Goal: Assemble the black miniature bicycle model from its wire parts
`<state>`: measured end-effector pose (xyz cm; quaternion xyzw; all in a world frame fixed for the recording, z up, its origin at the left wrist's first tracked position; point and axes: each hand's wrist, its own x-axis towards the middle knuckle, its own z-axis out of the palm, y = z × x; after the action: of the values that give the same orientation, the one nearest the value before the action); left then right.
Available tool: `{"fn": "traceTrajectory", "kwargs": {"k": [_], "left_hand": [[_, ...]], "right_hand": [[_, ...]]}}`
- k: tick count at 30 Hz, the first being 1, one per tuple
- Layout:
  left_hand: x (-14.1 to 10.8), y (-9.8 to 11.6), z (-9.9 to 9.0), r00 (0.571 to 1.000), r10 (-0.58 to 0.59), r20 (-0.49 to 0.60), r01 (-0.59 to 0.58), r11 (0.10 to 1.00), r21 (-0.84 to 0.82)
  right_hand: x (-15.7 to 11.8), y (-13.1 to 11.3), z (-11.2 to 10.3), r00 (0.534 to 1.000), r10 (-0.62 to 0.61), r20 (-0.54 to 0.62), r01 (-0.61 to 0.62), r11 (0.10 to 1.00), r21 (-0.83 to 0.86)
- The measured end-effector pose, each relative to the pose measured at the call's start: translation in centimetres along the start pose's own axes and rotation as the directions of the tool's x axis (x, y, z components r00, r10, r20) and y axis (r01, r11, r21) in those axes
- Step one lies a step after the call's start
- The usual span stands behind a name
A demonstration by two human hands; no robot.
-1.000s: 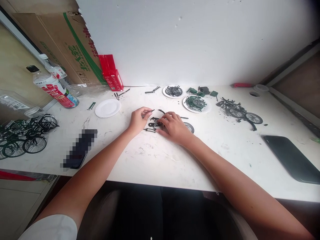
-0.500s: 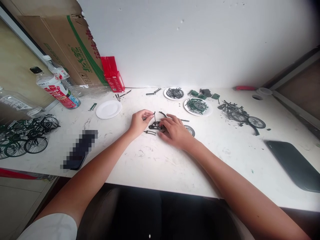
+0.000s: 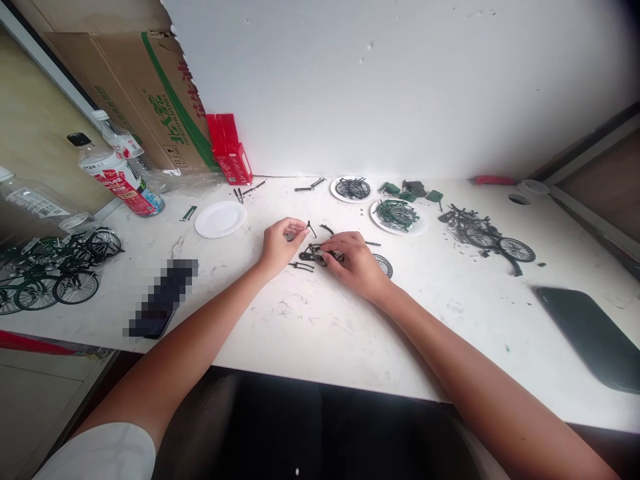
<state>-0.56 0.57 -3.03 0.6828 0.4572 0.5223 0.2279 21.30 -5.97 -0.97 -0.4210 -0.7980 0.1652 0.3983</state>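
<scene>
Pinched between the thumb and fingers of my left hand [image 3: 284, 245] is a small dark forked part [image 3: 311, 230], raised a little above the white table [image 3: 280, 333]. My right hand [image 3: 354, 261] is closed in a pinch over a cluster of dark bicycle parts [image 3: 307, 255]; what its fingertips grip is too small to make out. A spoked wheel [image 3: 383, 266] lies partly behind the right hand. Beneath the left hand rests a dark fork piece [image 3: 302, 267], and a curved dark strip [image 3: 327, 229] lies just beyond the right hand.
Assembled model bicycles [image 3: 75, 287] and a phone [image 3: 160, 303] are on the left. Paper plates, one bare [image 3: 220, 219], one with wheels [image 3: 352, 189] and one with green parts [image 3: 397, 215], stand farther back. Loose dark parts [image 3: 480, 230] and a dark tray [image 3: 590, 333] are at right.
My right hand's fingers have drawn together into a pinch above the dark parts. The forked part in my left hand has tilted. The view has shifted slightly.
</scene>
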Motion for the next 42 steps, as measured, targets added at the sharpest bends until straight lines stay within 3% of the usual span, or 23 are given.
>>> {"fn": "traceTrajectory", "kwargs": {"k": [13, 27, 33, 42], "left_hand": [[-0.12, -0.06, 0.04, 1.0, -0.002, 0.022, 0.003, 0.999, -0.053], [-0.2, -0.19, 0.21, 0.999, -0.015, 0.032, 0.017, 0.998, -0.053], [-0.29, -0.12, 0.14, 0.999, -0.035, 0.036, 0.04, 0.991, -0.126], [-0.19, -0.04, 0.1, 0.999, -0.014, 0.036, 0.017, 0.995, -0.098]], "right_hand": [[-0.19, 0.93, -0.11, 0.963, 0.196, -0.185, -0.178, 0.978, 0.111], [-0.05, 0.38, -0.37, 0.968, 0.162, -0.191, -0.144, 0.984, 0.104], [-0.05, 0.3, -0.3, 0.966, 0.178, -0.185, -0.161, 0.982, 0.102], [-0.04, 0.15, -0.31, 0.968, 0.206, -0.142, -0.203, 0.979, 0.034]]}}
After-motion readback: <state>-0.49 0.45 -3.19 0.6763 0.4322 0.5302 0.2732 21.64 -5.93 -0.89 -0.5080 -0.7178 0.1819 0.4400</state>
